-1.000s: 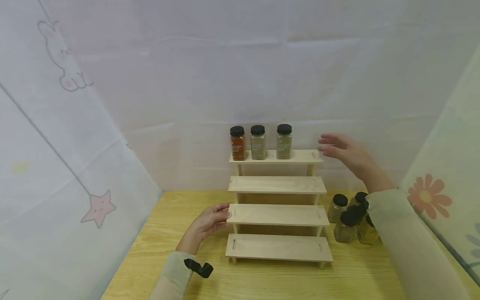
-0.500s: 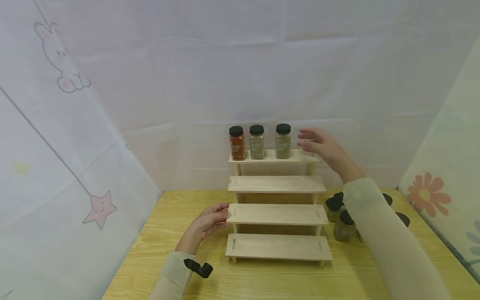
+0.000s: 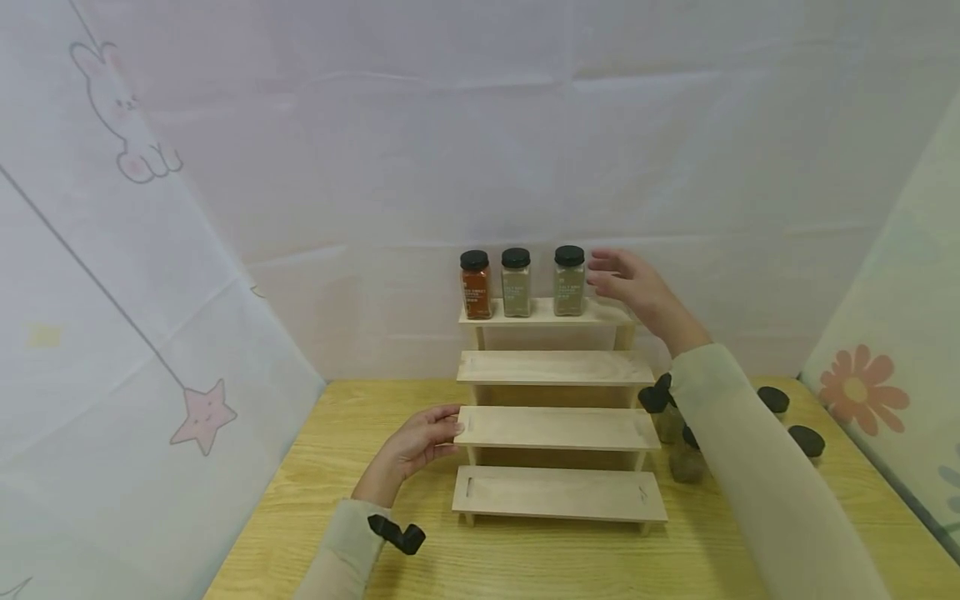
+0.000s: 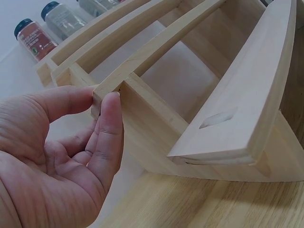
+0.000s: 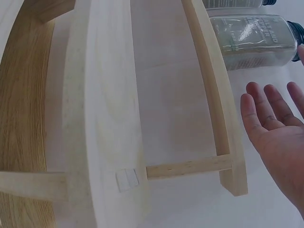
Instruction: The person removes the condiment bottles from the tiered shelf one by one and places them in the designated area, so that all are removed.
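While the left hand (image 3: 412,440) pinches the rack (image 3: 555,427) by its edge, right hand (image 3: 643,293) empty, fingers loosely extended, just beside the top tier's rightmost jar (image 3: 569,287).

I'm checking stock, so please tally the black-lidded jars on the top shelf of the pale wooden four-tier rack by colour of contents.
Clear, square-sided, black-lidded jar with orange-red contents: 1
Clear, square-sided, black-lidded jars with grey-green contents: 2
Total: 3
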{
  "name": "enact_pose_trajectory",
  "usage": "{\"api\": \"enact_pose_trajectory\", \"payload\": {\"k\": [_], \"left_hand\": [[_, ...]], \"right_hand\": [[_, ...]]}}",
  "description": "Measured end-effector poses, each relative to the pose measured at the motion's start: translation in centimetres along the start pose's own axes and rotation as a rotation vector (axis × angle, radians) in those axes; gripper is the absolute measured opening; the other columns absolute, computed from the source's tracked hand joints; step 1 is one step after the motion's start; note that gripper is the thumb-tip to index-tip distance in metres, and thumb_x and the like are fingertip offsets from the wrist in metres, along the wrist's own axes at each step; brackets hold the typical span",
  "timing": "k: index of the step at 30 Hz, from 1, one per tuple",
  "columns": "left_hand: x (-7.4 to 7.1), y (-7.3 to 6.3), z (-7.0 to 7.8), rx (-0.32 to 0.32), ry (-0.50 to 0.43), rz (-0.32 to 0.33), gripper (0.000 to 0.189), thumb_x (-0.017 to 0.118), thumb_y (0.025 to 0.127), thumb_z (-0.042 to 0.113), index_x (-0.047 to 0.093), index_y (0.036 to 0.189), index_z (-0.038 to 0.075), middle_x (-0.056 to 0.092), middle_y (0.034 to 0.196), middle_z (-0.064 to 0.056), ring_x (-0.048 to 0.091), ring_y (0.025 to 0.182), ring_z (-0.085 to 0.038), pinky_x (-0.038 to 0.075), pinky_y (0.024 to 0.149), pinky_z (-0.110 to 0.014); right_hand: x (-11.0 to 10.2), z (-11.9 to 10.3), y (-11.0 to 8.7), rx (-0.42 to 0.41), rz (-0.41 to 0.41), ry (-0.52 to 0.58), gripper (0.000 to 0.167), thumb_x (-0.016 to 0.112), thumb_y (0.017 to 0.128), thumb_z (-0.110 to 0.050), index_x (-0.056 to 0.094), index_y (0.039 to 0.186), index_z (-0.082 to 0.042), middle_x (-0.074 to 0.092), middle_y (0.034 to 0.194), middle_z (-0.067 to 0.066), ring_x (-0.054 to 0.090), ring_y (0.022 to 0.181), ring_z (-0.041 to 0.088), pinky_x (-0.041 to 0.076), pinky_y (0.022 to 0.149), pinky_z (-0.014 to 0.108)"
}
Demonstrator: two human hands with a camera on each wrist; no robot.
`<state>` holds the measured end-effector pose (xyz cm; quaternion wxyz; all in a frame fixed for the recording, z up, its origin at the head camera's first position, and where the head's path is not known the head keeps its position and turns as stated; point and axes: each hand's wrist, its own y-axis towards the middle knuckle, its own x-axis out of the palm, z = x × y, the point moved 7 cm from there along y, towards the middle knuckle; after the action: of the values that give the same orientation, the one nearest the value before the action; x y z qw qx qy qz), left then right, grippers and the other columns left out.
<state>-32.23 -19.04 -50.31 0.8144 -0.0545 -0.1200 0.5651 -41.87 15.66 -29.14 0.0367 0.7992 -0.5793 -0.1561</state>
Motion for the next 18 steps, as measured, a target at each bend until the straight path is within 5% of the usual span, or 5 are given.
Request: {"api": "enact_pose_trajectory", "payload": {"k": [11,18], "left_hand": [[-0.2,0.0,0.0,-0.002,-0.001,0.004,0.068,0.067,0.098,0.009,0.032,0.155,-0.004,0.053,0.133,-0.017,0.064,0.095,-0.014,0.06,0.084,-0.029],[-0.4,-0.2,-0.1,-0.002,0.005,0.003,0.07,0.067,0.098,0.011,0.03,0.156,-0.003,0.034,0.152,-0.027,0.062,0.097,-0.014,0.059,0.085,-0.03]], "right_hand": [[0.8,0.5,1.1,0.016,-0.015,0.048,0.066,0.065,0.1,-0.016,0.032,0.156,-0.003,0.037,0.154,0.023,0.041,0.138,0.036,0.036,0.117,0.052],[1.6,0.3,1.5,0.024,-0.034,0.038,0.068,0.067,0.099,-0.016,0.032,0.157,-0.004,0.038,0.154,0.023,0.04,0.14,0.037,0.035,0.117,0.053]]}}
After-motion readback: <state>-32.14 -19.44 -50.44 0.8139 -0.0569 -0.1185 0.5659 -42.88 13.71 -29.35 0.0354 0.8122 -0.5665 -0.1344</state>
